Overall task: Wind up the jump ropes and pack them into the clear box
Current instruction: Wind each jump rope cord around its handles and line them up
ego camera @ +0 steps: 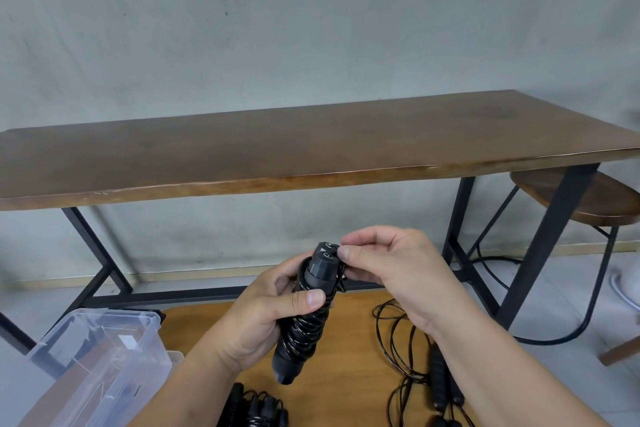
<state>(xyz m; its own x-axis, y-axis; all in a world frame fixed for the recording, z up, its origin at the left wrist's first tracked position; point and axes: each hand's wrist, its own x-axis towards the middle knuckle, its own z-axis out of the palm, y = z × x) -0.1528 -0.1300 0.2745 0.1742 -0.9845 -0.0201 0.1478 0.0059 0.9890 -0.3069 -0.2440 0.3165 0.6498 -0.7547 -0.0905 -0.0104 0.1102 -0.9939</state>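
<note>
Two hands | left grip [266,319] wraps wound rope [304,319] | right grip [377,263] pinches cord

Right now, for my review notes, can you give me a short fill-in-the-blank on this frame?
1. The left hand grips the wound jump rope by its paired ____.
2. The right hand pinches the cord near the handles' ____ end.
3. The clear box lies on the person's ____ side.

Missing: handles; top; left

clear box [104,357] and wound rope bundle [254,407] cut off at frame edges
</note>
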